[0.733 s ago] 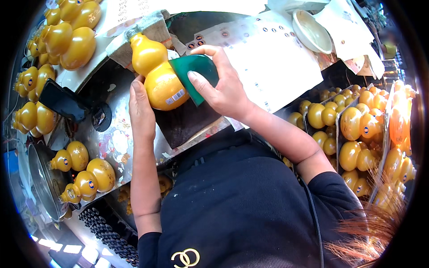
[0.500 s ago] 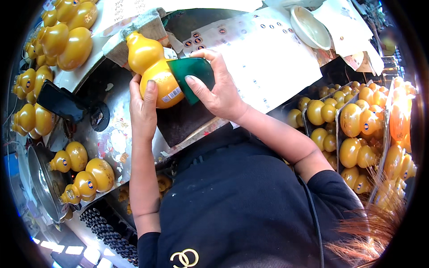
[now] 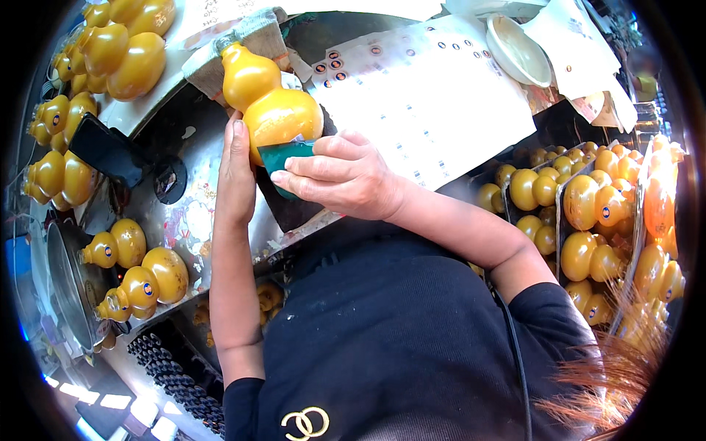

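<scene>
Held bottle: the yellow gourd-shaped bottle [image 3: 283, 114] lies tilted on the worktop, its neck toward 11 o'clock on a folded cloth [image 3: 261, 35], its wide lower bulb toward 5 o'clock. The clock directions below are counted from this bottle.
Left hand: the left hand [image 3: 237, 176] is at 7 o'clock and touches the side of the lower bulb. Its fingers are partly hidden, so I cannot tell if it grips or only supports.
Right hand: the right hand [image 3: 353, 176] is at 5 o'clock and pinches the green plate [image 3: 278, 156], thumb on one side, fingers on the other.
Green plate: its upper edge meets the lower bulb at 6 o'clock, just beside a small pale label [image 3: 297, 138].
Done, so far as it shows: this label is on the bulb. It seems to be in the middle of being pressed flat, but the plate covers part of it.
Not seen: no round sticker is visible on the side of the bottle turned to us; the underside is hidden.
Neighbours: at 7 o'clock, bottles [image 3: 168, 273] carry round stickers [image 3: 148, 288], so these look further along.
Remaining supply: at 3 o'clock, the white sheet [image 3: 471, 95] bears many small labels, round ones and rectangular ones.
</scene>
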A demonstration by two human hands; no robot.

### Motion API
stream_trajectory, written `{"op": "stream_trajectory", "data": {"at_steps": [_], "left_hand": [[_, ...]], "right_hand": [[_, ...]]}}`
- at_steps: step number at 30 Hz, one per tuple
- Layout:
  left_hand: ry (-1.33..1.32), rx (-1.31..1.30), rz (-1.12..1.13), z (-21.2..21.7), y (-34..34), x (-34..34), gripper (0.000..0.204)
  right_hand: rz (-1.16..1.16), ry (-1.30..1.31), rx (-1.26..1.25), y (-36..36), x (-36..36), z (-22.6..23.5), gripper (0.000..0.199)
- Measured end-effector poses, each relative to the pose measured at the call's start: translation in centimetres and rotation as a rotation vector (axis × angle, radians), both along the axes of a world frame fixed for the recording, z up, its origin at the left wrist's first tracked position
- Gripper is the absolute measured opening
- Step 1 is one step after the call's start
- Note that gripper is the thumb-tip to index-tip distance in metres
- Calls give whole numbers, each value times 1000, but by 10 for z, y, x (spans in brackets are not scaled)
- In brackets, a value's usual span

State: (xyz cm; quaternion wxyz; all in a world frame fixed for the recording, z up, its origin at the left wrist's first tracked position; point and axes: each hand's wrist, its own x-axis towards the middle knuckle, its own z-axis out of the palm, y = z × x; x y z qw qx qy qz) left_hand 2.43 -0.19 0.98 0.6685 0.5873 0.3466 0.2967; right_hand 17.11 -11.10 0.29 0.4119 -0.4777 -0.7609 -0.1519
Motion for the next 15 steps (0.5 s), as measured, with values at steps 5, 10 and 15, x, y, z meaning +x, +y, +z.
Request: {"op": "stream_trajectory", "data": {"at_steps": [5, 10, 15], "left_hand": [[-24, -43, 0, -1, -1, -2, 56], [-64, -79, -8, -8, 3, -3, 53], [36, -131, 92, -10, 0, -6, 53]], "right_hand": [[102, -62, -80, -5, -1, 7, 30], [271, 629, -365, 8, 6, 27, 28], [74, 458, -431, 72, 44, 52, 26]]}}
